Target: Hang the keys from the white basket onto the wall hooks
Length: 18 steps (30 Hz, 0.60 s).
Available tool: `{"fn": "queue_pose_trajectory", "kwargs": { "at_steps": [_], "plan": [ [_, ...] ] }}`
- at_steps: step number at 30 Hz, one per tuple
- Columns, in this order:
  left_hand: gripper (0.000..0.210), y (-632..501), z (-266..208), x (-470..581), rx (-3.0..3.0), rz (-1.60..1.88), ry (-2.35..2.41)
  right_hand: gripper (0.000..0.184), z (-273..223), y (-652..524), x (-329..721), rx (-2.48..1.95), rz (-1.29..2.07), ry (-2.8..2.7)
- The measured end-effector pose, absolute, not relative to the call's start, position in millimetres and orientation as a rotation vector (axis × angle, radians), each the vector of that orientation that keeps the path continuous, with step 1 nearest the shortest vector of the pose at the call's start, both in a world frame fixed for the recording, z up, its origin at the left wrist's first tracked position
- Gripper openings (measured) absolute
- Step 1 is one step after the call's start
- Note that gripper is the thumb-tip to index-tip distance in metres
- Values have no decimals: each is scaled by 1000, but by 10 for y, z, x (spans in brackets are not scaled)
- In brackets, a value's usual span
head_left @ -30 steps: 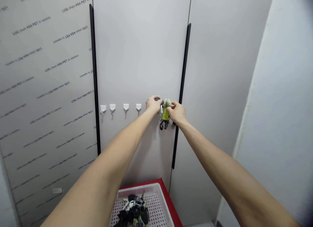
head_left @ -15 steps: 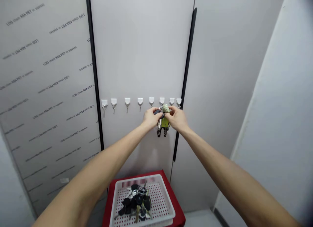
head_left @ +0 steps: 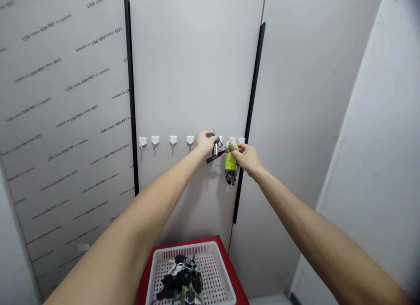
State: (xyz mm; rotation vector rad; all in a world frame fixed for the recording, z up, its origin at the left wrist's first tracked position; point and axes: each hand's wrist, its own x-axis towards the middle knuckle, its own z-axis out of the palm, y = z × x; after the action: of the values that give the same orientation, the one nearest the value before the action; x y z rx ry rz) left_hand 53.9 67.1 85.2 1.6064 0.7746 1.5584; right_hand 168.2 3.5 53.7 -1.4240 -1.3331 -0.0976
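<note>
Left-hand grip [head_left: 205, 143] holds what look like dark keys [head_left: 216, 141]; right-hand grip [head_left: 250, 158] holds a lime-green tag [head_left: 231, 162]; 4 white hooks [head_left: 173, 140] leftward; below, a white basket [head_left: 212, 276] of heaped keys [head_left: 185, 276] on a red bench [head_left: 231, 270].

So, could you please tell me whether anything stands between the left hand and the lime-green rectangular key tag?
Yes: between the left hand and the lime-green rectangular key tag are a dark rounded key fob and, slightly lower, a flat black lettered strip.

You were indoors, in a home or an office (which, you couldn't tell), facing a wardrobe-like front: tall pale panels [head_left: 193, 68], long black handles [head_left: 250, 117], a lettered left panel [head_left: 65, 99] and a white wall [head_left: 370, 165].
</note>
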Motion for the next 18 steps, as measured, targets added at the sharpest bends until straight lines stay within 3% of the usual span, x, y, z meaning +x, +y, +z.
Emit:
{"fn": "queue_pose_trajectory", "kwargs": {
  "at_steps": [8,18],
  "plan": [
    [17,686,1044,582,1659,1761,765,25,328,-162,1632,-1347,93,-1479],
    [15,736,1099,613,1728,1609,956,25,76,-300,1470,-1352,250,-1596]
  ]
}}
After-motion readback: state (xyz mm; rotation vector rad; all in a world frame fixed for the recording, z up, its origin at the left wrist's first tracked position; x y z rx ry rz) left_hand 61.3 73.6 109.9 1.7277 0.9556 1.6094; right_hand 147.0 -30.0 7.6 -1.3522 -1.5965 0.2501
